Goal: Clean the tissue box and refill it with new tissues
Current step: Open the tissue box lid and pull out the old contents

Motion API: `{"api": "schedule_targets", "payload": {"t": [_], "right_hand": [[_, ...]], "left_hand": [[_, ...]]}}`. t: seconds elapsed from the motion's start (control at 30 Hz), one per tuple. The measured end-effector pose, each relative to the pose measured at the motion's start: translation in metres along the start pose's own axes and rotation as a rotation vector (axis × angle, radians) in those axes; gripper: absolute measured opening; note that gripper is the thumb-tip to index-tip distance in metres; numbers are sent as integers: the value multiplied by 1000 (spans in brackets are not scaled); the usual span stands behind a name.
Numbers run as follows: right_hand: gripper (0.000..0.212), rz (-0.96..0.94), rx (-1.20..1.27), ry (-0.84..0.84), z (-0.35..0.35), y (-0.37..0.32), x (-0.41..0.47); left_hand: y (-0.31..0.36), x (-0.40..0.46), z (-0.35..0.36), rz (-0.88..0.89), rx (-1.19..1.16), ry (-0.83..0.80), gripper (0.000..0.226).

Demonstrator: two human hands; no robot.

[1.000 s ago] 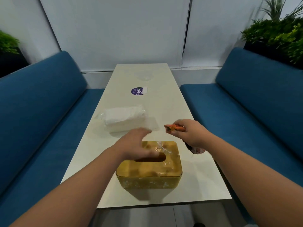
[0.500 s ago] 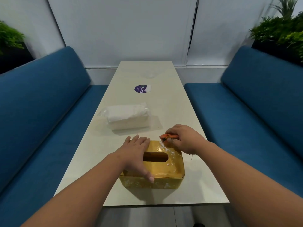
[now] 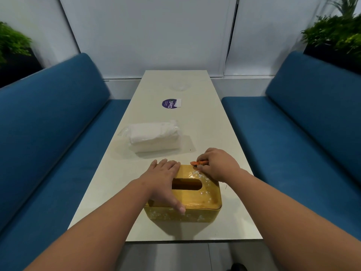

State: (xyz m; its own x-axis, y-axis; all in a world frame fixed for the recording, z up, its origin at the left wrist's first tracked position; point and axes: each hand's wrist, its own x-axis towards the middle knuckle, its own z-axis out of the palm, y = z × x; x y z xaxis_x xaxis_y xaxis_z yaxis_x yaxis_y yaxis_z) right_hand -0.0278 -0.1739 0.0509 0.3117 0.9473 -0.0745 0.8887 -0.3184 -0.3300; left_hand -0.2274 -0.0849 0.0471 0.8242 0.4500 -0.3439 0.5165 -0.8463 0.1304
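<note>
So the long surface point(image 3: 205, 122) has the yellow tissue box point(image 3: 197, 200) sitting at its near end, white specks all over the lid. Left hand point(image 3: 163, 178) has just dropped flat on the box, fingers straight, pinning it. Right hand point(image 3: 216, 165) came down to the far right corner, grip closed round a small orange tool point(image 3: 198, 163). Looks like cleaning starts now. New tissue pack point(image 3: 154, 136) waits just beyond, still wrapped.

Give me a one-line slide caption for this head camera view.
Left hand steadies the yellow tissue box while the right hand works an orange tool at its far edge.
</note>
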Motion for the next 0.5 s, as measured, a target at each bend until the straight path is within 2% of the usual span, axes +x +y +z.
{"api": "schedule_targets", "payload": {"t": [0.5], "right_hand": [[32,163,59,-37,-20,32,-9]], "left_hand": [[-1,-1,-1,4,0,-2,141]]}}
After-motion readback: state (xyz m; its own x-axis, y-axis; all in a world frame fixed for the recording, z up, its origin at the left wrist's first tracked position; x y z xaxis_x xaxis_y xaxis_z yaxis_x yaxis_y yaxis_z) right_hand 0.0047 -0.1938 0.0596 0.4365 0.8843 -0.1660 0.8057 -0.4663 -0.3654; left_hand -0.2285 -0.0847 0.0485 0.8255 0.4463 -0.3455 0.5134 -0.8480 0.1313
